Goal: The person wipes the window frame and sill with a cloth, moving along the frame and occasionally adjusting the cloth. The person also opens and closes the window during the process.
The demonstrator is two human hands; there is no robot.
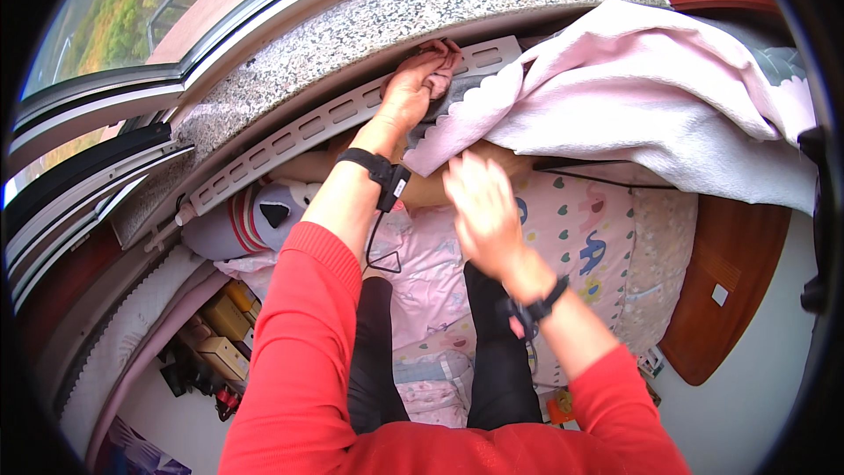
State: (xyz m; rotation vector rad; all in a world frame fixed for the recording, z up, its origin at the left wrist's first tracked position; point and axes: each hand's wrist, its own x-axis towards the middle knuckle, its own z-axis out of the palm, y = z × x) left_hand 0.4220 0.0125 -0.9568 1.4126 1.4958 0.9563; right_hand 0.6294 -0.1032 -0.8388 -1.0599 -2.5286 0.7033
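Observation:
My left hand [412, 89] grips a crumpled pinkish cloth [443, 82] and presses it on the slotted top of a white radiator [313, 126]. The radiator runs below the speckled stone windowsill [310, 46]. My right hand [484, 214], blurred, is held over the bed with its fingers stretched out and nothing visible in them. Just beyond its fingertips hangs the scalloped edge of a pink and grey blanket [613, 92], which is heaped over the radiator's right part. Part of the cloth is hidden behind my left hand.
A grey plush toy [270, 214] with striped bands lies against the radiator. Beneath me is a bed with a pink patterned sheet [435, 264]. An open window [151, 72] is at upper left. Small boxes [224, 356] sit low left; a brown wooden board [725, 284] is at right.

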